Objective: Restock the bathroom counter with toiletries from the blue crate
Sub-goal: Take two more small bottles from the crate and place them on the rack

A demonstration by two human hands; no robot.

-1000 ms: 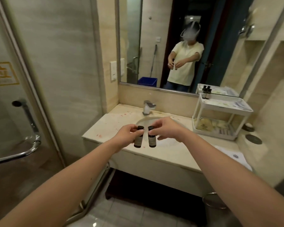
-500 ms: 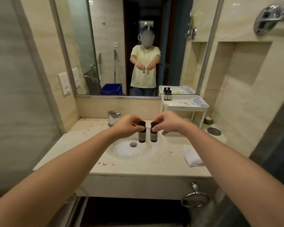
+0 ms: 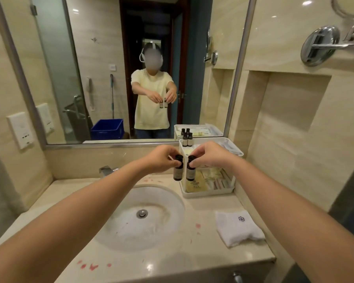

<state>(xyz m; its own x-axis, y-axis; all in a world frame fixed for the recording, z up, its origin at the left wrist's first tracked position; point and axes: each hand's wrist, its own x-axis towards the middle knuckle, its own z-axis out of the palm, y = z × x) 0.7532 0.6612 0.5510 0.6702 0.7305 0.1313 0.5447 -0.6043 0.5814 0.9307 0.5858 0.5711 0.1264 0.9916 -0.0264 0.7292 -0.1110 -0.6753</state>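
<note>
My left hand point(image 3: 161, 158) pinches the black cap of one small dark glass bottle with a pale label point(image 3: 177, 168); my right hand point(image 3: 209, 155) pinches the cap of its twin point(image 3: 190, 168). Both bottles hang upright, long axes vertical, side by side and nearly touching, in the air above the beige stone table point(image 3: 204, 260), in front of the white two-tier plastic rack point(image 3: 208, 193). The rack's upper tray, already carrying two like bottles point(image 3: 187, 139), lies just beyond and slightly right; my right hand is the nearer.
</note>
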